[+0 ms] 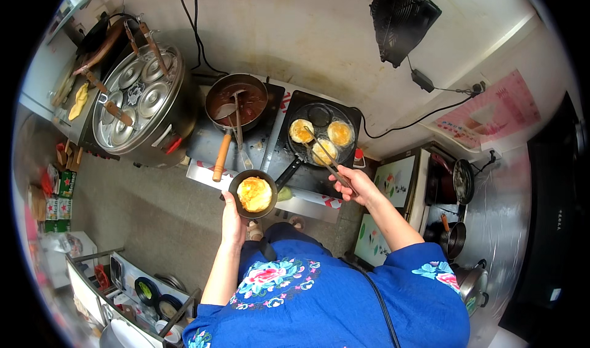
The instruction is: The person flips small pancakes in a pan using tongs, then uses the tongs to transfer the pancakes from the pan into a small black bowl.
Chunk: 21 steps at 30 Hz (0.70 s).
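Observation:
My left hand (233, 223) holds a small dark bowl (235, 206) at its near left side. In the bowl lies a fried egg (254, 194), yellow with browned patches. My right hand (354, 184) grips slim metal tongs or long chopsticks (333, 166); which they are I cannot tell. Their two tips stand apart over a black frying pan with round wells (349, 113). Three fried eggs sit in wells: one at left (300, 131), one at right (341, 133) and one in front (325, 151). The back well (319, 115) holds no egg.
Left of the pan, a wooden-handled saucepan (213, 113) holds dark reddish liquid and a ladle (236, 106). A large steel pot (177, 136) with several lidded wells stands further left. Cables (199, 39) hang on the wall. Pans (454, 239) sit on a right-hand counter.

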Available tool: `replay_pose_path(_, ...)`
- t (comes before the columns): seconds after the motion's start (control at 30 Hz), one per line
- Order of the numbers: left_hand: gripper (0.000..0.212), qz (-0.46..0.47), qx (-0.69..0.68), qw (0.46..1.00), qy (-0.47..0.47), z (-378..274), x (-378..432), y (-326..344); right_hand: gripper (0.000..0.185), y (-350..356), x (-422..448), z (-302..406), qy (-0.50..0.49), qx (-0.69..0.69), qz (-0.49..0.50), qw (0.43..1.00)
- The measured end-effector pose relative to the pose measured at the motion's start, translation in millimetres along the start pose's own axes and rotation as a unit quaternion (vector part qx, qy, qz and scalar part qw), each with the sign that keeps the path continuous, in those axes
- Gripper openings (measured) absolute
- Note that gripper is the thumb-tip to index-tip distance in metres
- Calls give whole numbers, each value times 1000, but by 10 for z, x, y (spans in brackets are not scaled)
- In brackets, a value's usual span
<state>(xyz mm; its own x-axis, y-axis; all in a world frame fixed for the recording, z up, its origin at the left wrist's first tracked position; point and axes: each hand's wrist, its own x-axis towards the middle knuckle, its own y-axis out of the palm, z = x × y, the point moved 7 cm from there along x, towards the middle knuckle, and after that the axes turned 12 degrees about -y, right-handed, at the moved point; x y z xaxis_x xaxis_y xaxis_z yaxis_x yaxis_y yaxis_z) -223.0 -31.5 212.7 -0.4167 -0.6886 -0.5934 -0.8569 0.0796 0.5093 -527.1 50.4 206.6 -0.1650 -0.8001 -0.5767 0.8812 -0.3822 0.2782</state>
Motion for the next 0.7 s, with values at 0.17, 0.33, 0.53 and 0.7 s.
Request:
replay_pose_path(0.17, 71, 1, -7, 1000, 0, 13, 11, -52, 44, -87, -10, -89, -32, -21, -21, 999)
replay_pose_path(0.33, 72, 10, -5, 1000, 2, 18, 35, -33, 40, -68, -52, -9, -9, -32, -17, 999)
replay_pose_path(0.53, 72, 2, -2, 1000, -6, 20, 30, 7, 42, -189, -15, 29, -26, -103, -42, 994)
replay_pose_path(0.7, 72, 0, 5, 1000, -9, 21, 5, 23, 41, -152, 118, 3, -35, -158, -58, 985)
